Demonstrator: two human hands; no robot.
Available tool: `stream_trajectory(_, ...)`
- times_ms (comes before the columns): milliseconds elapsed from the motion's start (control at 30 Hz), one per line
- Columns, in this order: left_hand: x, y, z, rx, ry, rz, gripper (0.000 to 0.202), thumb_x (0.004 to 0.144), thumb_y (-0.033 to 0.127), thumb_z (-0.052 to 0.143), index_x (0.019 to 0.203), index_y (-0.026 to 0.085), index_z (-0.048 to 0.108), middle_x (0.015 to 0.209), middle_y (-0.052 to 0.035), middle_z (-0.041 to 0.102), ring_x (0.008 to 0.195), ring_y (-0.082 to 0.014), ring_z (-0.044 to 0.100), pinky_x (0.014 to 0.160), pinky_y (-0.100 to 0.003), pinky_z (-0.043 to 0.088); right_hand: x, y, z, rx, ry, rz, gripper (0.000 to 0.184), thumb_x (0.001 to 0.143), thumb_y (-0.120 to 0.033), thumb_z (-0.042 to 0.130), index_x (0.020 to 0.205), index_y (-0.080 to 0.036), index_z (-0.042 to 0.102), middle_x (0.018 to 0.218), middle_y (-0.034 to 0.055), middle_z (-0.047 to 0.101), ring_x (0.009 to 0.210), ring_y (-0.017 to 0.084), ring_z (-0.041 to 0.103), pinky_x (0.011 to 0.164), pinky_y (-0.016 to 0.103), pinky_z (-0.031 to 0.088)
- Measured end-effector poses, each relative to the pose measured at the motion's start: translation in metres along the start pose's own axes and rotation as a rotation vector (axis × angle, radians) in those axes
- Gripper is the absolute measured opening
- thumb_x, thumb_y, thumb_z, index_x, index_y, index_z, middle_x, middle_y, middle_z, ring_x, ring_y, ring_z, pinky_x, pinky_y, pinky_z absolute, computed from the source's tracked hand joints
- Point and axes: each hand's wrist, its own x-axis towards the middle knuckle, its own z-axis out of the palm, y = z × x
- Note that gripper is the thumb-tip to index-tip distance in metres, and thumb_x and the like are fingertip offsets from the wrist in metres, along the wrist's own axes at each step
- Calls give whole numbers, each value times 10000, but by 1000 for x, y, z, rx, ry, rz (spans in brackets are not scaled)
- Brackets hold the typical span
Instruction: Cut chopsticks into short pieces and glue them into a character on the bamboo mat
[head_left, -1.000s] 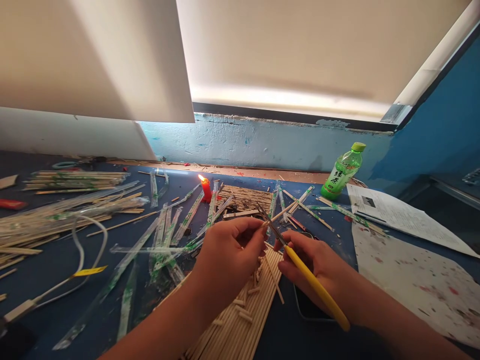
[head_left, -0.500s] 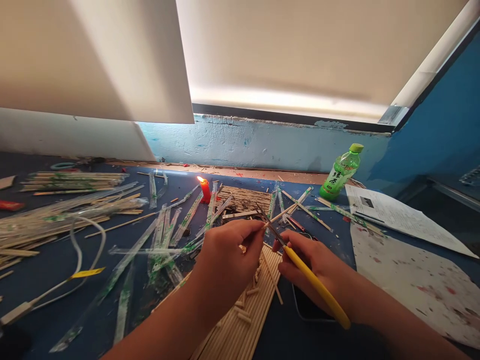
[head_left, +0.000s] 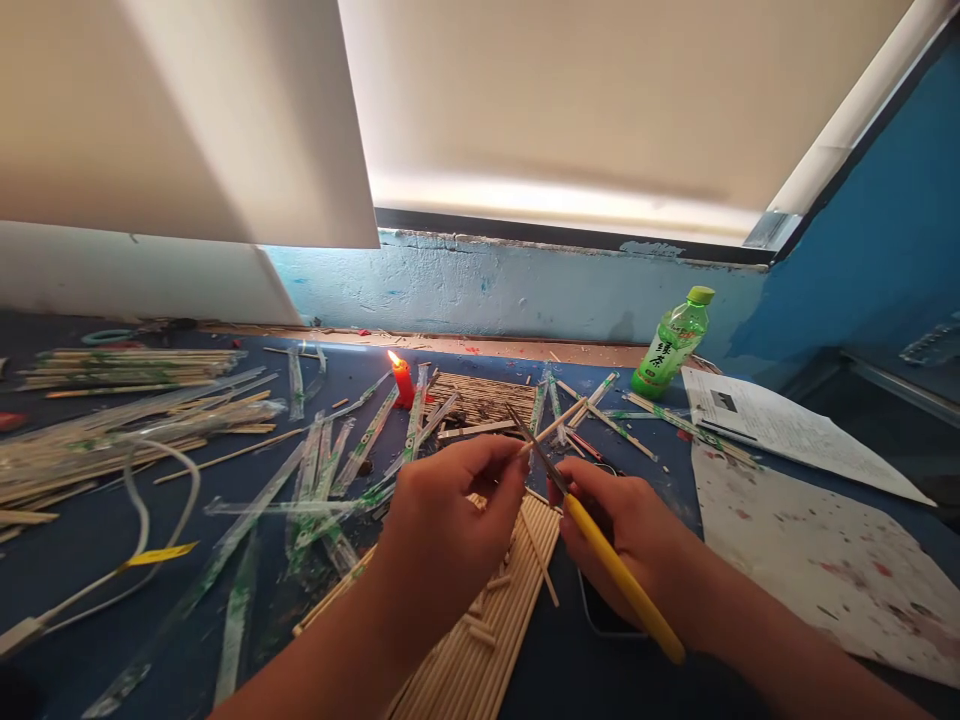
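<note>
Between thumb and fingertips, my left hand (head_left: pixel 454 520) pinches a thin wooden chopstick (head_left: pixel 559 428) that points up and to the right. My right hand (head_left: pixel 626 520) is closed on a yellow-handled tool (head_left: pixel 626 580), which looks like scissors or pliers. Its dark metal jaws (head_left: pixel 536 440) meet the stick just past my left fingertips. Under my hands lies a flat panel of sticks laid side by side (head_left: pixel 495 670), with several short cut pieces (head_left: pixel 480 628) on it. My left hand hides part of the panel.
A lit red candle (head_left: pixel 403 383) stands behind my left hand, near a second stick panel (head_left: pixel 480 397). Clear and green wrappers (head_left: pixel 315 490) and stick bundles (head_left: pixel 135 368) cover the left. A green bottle (head_left: pixel 671 345), papers (head_left: pixel 795 430) and a partly hidden phone (head_left: pixel 604 615) are at right.
The view has shifted slightly, so most things sit a little further left. Both hands keep their grip, and the stick's far end now points a bit higher.
</note>
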Motion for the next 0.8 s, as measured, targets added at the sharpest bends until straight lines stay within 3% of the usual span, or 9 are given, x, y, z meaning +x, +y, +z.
stream_trajectory(133, 9, 1, 0, -634, -102, -413, 138, 876, 278, 712, 880, 141, 730, 785, -65, 756, 688, -167, 710, 627, -276, 619, 2, 4, -1, -55, 22, 6, 40, 949, -239, 528, 975, -212, 540, 705, -61, 494, 596, 112, 370, 540, 246, 322)
stream_trajectory(233, 13, -3, 0, -888, -143, -580, 127, 863, 242, 734, 862, 116, 743, 800, -64, 734, 637, -107, 657, 575, -200, 587, 3, 7, 0, -90, 15, 0, 39, 956, -253, 525, 958, -214, 527, 744, -48, 521, 625, 121, 393, 571, 259, 345)
stream_trajectory(400, 13, -13, -1, -939, -179, -578, 102, 834, 233, 784, 834, 134, 759, 783, -30, 718, 560, -48, 599, 535, -135, 516, 5, 6, -1, -62, -19, 5, 103, 976, -323, 530, 947, -225, 517, 765, -42, 525, 643, 126, 437, 585, 261, 364)
stream_trajectory(600, 11, -10, -3, -760, -163, -495, 139, 814, 277, 804, 839, 147, 759, 745, -25, 707, 570, -66, 613, 566, -163, 507, 2, 4, -2, -44, -45, 26, 157, 951, -362, 593, 975, -224, 522, 749, -50, 502, 629, 122, 418, 576, 259, 360)
stream_trajectory(800, 10, -6, -3, -634, -155, -461, 163, 824, 298, 784, 838, 140, 744, 729, -27, 691, 549, -83, 580, 511, -187, 475, 2, 3, -2, -44, -46, 5, 104, 956, -299, 564, 907, -224, 511, 704, -63, 475, 612, 116, 377, 541, 253, 331)
